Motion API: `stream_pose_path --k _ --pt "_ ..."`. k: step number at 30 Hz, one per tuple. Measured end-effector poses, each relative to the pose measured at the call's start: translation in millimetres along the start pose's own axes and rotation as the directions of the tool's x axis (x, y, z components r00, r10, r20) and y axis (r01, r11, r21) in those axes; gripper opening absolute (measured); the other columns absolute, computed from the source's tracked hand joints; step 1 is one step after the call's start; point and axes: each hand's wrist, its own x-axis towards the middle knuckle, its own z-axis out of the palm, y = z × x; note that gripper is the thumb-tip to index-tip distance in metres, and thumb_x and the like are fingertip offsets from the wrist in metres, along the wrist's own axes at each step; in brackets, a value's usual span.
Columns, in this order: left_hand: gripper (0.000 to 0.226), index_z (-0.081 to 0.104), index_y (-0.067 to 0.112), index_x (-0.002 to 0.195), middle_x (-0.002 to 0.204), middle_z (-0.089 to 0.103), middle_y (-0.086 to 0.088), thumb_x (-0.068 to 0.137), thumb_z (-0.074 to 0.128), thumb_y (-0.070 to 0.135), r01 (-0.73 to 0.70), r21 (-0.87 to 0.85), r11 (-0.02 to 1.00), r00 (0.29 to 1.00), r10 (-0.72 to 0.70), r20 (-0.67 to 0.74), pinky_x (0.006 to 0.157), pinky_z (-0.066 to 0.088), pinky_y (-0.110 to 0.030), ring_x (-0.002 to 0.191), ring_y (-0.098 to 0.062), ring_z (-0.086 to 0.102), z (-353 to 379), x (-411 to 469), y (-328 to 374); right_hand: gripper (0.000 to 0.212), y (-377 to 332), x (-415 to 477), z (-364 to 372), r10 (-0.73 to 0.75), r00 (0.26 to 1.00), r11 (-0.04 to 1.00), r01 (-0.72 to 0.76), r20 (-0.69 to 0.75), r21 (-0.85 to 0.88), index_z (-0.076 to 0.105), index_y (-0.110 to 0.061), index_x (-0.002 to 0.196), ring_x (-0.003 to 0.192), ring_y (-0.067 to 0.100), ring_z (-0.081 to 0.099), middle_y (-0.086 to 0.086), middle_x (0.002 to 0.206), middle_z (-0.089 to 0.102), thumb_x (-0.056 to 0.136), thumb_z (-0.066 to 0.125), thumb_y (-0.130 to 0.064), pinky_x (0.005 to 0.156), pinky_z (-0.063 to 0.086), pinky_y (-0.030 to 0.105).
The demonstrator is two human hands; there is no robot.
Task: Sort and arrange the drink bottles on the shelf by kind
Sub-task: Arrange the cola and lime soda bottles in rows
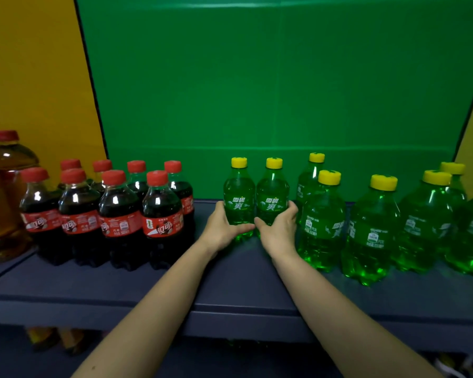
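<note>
left hand (223, 227) wraps left Sprite (238, 199) | right hand (280, 230) wraps right Sprite (272, 199) | colas (119, 205) grouped left of my fingers | likely nearly done

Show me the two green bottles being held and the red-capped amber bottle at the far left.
left green bottle (238, 203), head view, on its label
right green bottle (272, 204), head view, on its label
amber bottle (13, 161), head view, on its shoulder

Red-capped cola bottles (120, 211) stand upright in two rows at the left; two green bottles (272, 197), yellow-capped, stand touching in the middle; more green bottles (372, 227) cluster right.
</note>
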Motion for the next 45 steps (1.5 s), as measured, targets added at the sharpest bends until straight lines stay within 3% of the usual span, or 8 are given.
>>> stream_pose_path --k 12,16,19,24,30,38,41,45 --pt "0.091 0.023 -0.001 0.140 0.142 0.034 -0.018 0.072 0.078 0.024 -0.045 0.234 0.971 0.998 0.054 -0.034 0.110 0.028 -0.032 0.134 -0.028 0.032 -2 -14 10 0.084 -6 -31 -17 -0.041 0.991 0.999 0.043 0.128 -0.013 -0.003 -0.006 0.147 0.144 0.022 0.010 0.009 0.157 0.007 0.089 0.057 -0.010 0.116 0.011 0.029" --pt "0.097 0.007 -0.003 0.144 0.153 0.013 -0.019 0.078 0.072 0.024 -0.178 0.361 0.915 0.973 0.217 -0.073 0.113 0.009 -0.025 0.143 -0.027 0.012 -5 -48 23 0.066 0 -81 -51 -0.218 0.946 0.975 0.220 0.241 0.016 0.018 -0.018 0.147 0.142 0.008 0.016 -0.009 0.153 0.018 0.091 0.050 -0.003 0.111 0.011 0.017" --pt "0.079 0.026 -0.003 0.139 0.145 0.030 -0.018 0.078 0.072 0.019 -0.395 0.405 0.825 0.864 0.483 -0.142 0.108 0.010 -0.017 0.136 -0.028 0.025 0 -78 29 0.054 10 -107 -83 -0.421 0.906 0.907 0.421 0.037 0.015 0.044 -0.031 0.127 0.124 -0.002 0.041 -0.015 0.134 0.045 0.086 0.053 0.003 0.105 0.032 0.015" --pt "0.080 0.024 0.011 0.142 0.143 0.031 0.001 0.080 0.067 0.038 -0.513 0.242 0.824 0.857 0.508 0.089 0.105 0.015 -0.011 0.133 -0.009 0.026 44 -112 46 0.056 30 -89 -138 -0.408 0.830 0.907 0.416 -0.381 -0.065 0.039 -0.023 0.125 0.113 -0.001 0.042 -0.016 0.124 0.042 0.082 0.062 0.002 0.100 0.034 0.018" --pt "0.100 -0.004 0.012 0.146 0.154 0.012 -0.001 0.080 0.068 0.033 -0.366 0.111 0.924 0.926 0.349 0.143 0.113 0.016 -0.024 0.141 -0.016 0.015 95 -108 62 0.085 36 -59 -170 -0.110 0.994 0.987 0.110 -0.008 0.114 0.020 -0.018 0.143 0.124 0.004 0.028 0.002 0.146 0.029 0.077 0.071 -0.003 0.105 0.025 0.021" --pt "0.093 0.013 0.010 0.137 0.135 0.037 0.003 0.070 0.077 0.010 -0.153 0.048 0.987 0.981 0.145 0.132 0.105 0.033 -0.028 0.127 -0.017 0.037 112 -78 68 0.076 38 -35 -192 -0.037 0.915 0.985 -0.034 0.402 0.168 0.031 -0.022 0.135 0.112 -0.010 0.047 -0.013 0.140 0.037 0.075 0.067 0.008 0.085 0.034 0.001" --pt "0.078 0.023 0.012 0.131 0.115 0.036 0.011 0.073 0.075 0.009 -0.097 0.020 0.995 0.986 0.093 0.140 0.084 0.030 -0.017 0.108 -0.008 0.036 108 -76 70 0.061 42 -33 -191 -0.068 0.920 0.994 0.029 0.385 0.106 0.047 -0.033 0.112 0.094 -0.016 0.056 -0.015 0.119 0.058 0.065 0.079 -0.014 0.083 0.044 0.005" --pt "0.066 0.040 0.011 0.119 0.115 0.057 0.003 0.067 0.081 0.015 -0.087 -0.076 0.993 0.990 0.095 0.102 0.087 0.041 -0.022 0.107 -0.014 0.054 106 -71 62 0.085 46 -37 -184 -0.113 0.958 0.990 0.130 0.265 -0.048 0.041 -0.035 0.124 0.114 0.002 0.052 -0.016 0.122 0.057 0.050 0.077 -0.053 0.101 0.038 0.027"
